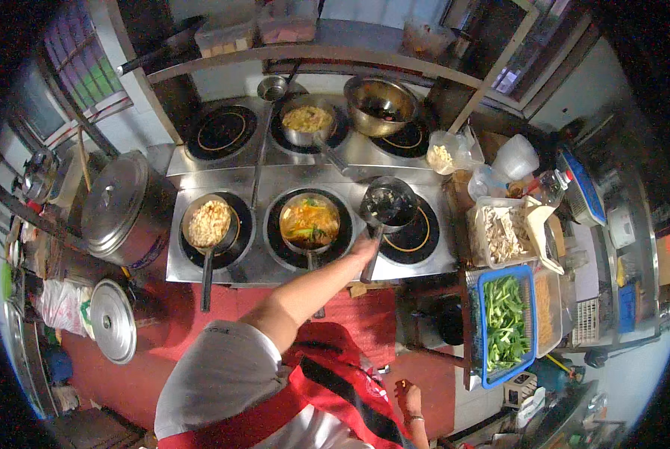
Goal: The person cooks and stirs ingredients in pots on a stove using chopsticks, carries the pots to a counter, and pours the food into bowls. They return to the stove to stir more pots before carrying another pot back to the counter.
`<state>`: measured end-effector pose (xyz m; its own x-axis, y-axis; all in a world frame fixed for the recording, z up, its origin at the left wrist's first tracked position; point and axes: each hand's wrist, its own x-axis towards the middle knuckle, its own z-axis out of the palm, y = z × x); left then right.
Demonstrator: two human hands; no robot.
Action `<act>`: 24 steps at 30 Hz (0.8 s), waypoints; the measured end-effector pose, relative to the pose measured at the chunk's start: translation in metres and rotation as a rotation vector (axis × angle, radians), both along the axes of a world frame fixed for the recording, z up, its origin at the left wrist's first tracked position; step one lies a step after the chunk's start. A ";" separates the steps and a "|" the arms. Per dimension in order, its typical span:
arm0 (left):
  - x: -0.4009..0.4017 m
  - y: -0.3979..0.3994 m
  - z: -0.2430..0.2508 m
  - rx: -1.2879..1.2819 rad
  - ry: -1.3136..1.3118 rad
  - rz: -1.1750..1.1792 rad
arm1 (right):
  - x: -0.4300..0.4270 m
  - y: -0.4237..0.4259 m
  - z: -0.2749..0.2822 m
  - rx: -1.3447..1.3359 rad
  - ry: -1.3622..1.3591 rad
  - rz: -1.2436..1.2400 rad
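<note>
My left hand (pixel 364 248) reaches across the cooktop (pixel 352 274) and closes on the handle of a dark saucepan (pixel 390 203), which sits off-centre over the front right burner. White bits lie inside this pan. My right hand (pixel 408 396) is low beside the red apron (pixel 335 387), fingers curled; a small yellowish spot shows at the fingertips, too small to name. At front centre, a pan of soup with greens (pixel 309 222) stands on its burner. A pan of pale, chunky food (pixel 209 223) is at front left. Behind stands a saucepan of yellowish food (pixel 307 120).
A large metal bowl (pixel 381 106) and a ladle (pixel 272 88) stand at the back. On the right are a tub of sliced mushrooms (pixel 503 233), a blue-rimmed basket of greens (pixel 506 320) and a plastic bottle (pixel 551 185). A large lidded pot (pixel 123 207) stands left; a shelf (pixel 312 53) crosses above.
</note>
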<state>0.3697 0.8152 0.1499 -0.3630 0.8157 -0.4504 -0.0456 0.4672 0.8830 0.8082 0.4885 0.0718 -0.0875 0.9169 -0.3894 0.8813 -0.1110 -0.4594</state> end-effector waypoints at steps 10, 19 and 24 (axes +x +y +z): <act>-0.236 0.083 0.058 0.355 -1.100 0.506 | -0.082 -0.010 0.046 -0.140 0.127 -0.185; -0.287 0.046 0.063 0.245 -1.177 0.348 | -0.134 -0.107 0.063 -0.286 0.550 -0.834; -0.315 -0.035 0.089 0.123 -1.075 0.236 | -0.148 -0.136 0.062 -0.336 0.437 -0.717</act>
<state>0.0547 0.7801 0.2386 0.0163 0.8385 -0.5446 -0.8929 0.2574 0.3695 0.6602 0.3529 0.1341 0.2581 0.6520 -0.7129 0.3036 -0.7553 -0.5809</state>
